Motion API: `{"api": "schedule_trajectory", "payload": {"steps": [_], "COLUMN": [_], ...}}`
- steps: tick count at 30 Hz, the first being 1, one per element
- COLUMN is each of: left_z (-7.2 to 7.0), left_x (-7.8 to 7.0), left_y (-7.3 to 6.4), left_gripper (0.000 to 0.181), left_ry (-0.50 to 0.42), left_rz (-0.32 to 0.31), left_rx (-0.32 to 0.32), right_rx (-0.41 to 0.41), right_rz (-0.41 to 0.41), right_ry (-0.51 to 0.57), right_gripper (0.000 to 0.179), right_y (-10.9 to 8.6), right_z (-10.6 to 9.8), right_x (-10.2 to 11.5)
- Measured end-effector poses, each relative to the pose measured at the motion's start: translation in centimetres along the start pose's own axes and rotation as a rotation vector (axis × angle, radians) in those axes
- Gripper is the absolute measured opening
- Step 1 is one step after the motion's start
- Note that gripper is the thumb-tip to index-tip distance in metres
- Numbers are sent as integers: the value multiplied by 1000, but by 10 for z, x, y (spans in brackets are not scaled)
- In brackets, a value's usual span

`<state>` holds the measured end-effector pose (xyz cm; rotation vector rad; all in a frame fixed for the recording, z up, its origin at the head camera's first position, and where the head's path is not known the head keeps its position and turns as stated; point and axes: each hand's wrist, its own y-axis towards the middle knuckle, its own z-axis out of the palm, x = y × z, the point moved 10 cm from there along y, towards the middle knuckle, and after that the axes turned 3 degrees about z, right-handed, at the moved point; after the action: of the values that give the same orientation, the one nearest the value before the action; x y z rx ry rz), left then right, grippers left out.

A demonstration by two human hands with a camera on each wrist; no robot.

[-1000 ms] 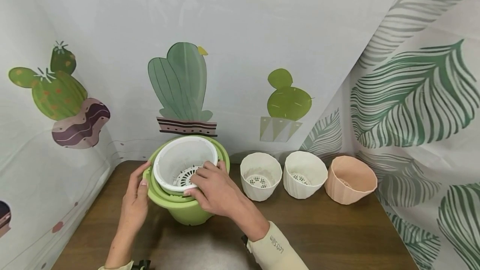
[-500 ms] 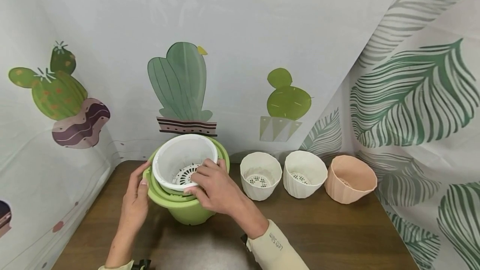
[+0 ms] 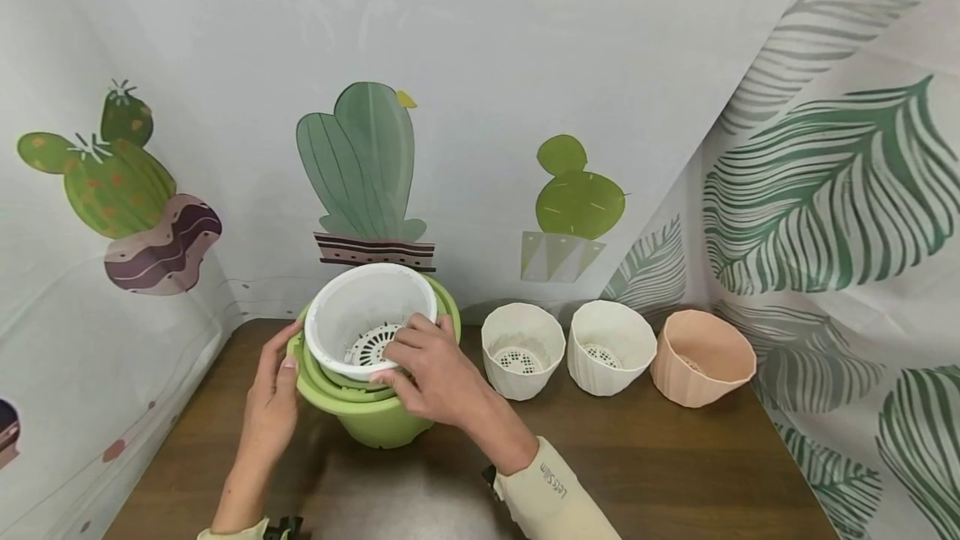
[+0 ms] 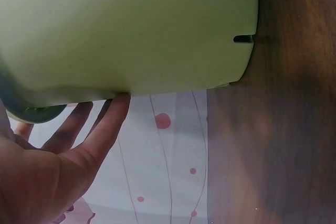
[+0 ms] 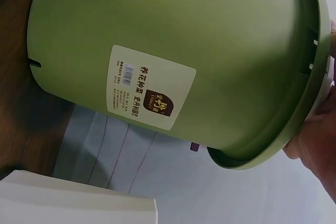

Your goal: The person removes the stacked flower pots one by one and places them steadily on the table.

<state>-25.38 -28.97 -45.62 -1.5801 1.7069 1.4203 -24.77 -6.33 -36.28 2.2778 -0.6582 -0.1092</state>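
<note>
Head: the right hand (image 3: 431, 373) pinches the round white plastic pot (image 3: 333, 319), nested in the large round green plastic pot (image 3: 381, 430), by its near right rim, a handy edge. Left wrist: the left hand (image 4: 58, 169), fingers extended, touches the green pot, probably steadying it. Right wrist: the green pot stands on the table (image 5: 18, 114).

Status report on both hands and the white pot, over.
Right hand pinches white pot. Left hand against large green pot. White pot partly inside large green pot; nothing seen blocking it.

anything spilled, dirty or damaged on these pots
No spill or breakage is visible. One oddity: the off-white, fluted plastic pot beside the large round green plastic pot looks brownish and smudged around its perforated base, possibly dirt, while the white fluted plastic pot to its right looks cleaner.
</note>
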Motion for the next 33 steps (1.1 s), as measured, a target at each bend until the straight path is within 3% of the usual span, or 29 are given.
{"api": "schedule_trajectory", "payload": {"steps": [8,18,33], "left_z": [1,1,-1], "left_x": [-1,0,0], "left_y": [1,1,0], "left_gripper": [49,49,49], "left_ry": [-37,-25,16], "left_rz": [6,7,2], "left_rx": [3,2,-5], "right_rx": [-23,-39,-132], "right_rz": [6,37,8], "right_ry": [13,45,81], "right_gripper": [30,32,26], "right_y": [2,6,10], "right_z": [-7,-15,-34], "right_x": [-1,-1,2]}}
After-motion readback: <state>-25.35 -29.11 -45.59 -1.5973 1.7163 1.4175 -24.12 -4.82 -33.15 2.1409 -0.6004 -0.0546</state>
